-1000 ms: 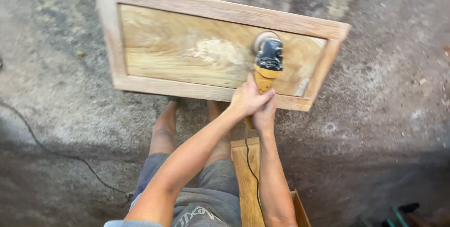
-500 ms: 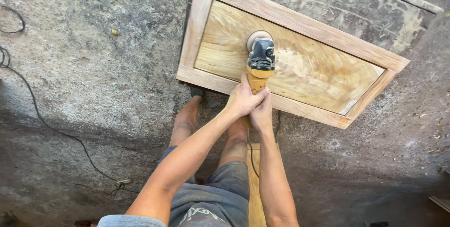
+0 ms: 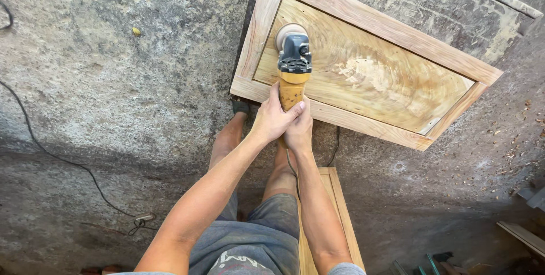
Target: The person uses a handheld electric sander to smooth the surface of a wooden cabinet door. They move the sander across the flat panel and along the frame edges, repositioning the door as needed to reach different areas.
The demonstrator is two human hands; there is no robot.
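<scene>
Both hands, left hand (image 3: pixel 274 120) over right hand (image 3: pixel 299 129), clenched around yellow sander (image 3: pixel 293 70) handle. Sanding disc on wooden panel (image 3: pixel 363 65), at its 9 o'clock end.

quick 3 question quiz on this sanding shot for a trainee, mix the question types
1. True or false: both hands grip the yellow power sander.
2. The sanding disc sits near which end of the wooden panel door in the picture: A left, B right, C dead centre?
3. What does the door lie on?

Key
1. True: left hand and right hand wrap its handle.
2. A.
3. The dusty concrete floor.
</scene>
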